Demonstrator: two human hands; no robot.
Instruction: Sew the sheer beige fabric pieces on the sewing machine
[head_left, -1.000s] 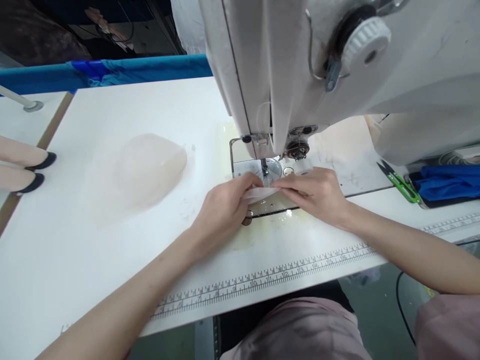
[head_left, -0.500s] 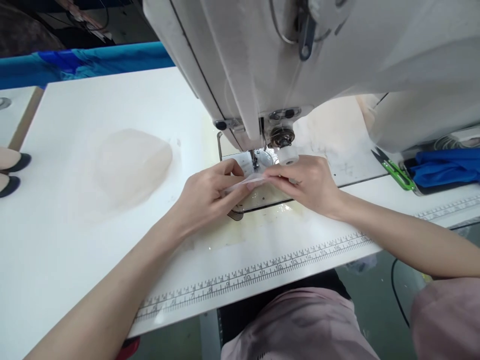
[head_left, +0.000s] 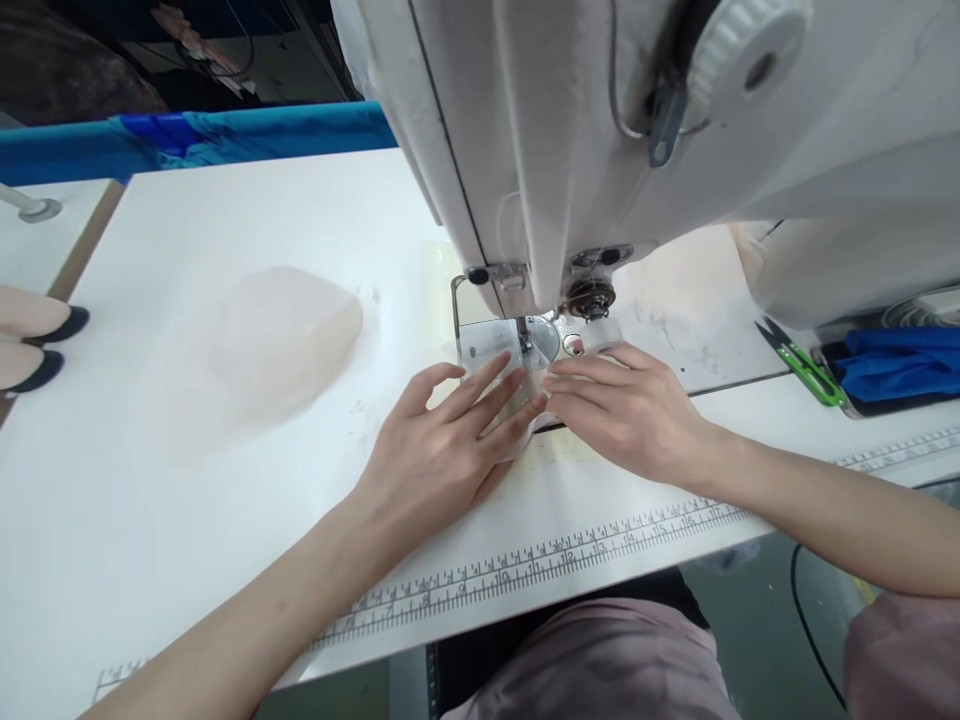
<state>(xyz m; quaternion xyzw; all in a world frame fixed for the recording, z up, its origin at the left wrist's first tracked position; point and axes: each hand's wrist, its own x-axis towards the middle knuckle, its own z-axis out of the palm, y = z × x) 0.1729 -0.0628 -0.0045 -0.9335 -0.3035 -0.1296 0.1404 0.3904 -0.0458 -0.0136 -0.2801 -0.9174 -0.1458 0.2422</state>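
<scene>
A thin, see-through whitish piece of fabric [head_left: 535, 372] lies under my fingers on the machine bed, just in front of the presser foot [head_left: 525, 338]. My left hand [head_left: 446, 450] rests on it from the left, fingers spread and stretched toward the foot. From the right, my right hand [head_left: 634, 415] has its fingers together, the tips on the fabric's right edge. Its thumb is hidden beneath. Over both hands stands the white sewing machine [head_left: 480, 150]. Much of the fabric is covered by my hands.
Sheer beige fabric pieces [head_left: 289, 340] lie on the white table at left. Green-handled thread snips [head_left: 810, 375] and blue cloth [head_left: 896, 360] are at right. A printed ruler [head_left: 517, 577] runs along the front edge. Black-tipped beige objects [head_left: 45, 370] stick in at far left.
My left hand has gone from pinching the fabric's raised edge to lying spread over it. The fabric is now lower, against the bed. The view has shifted slightly.
</scene>
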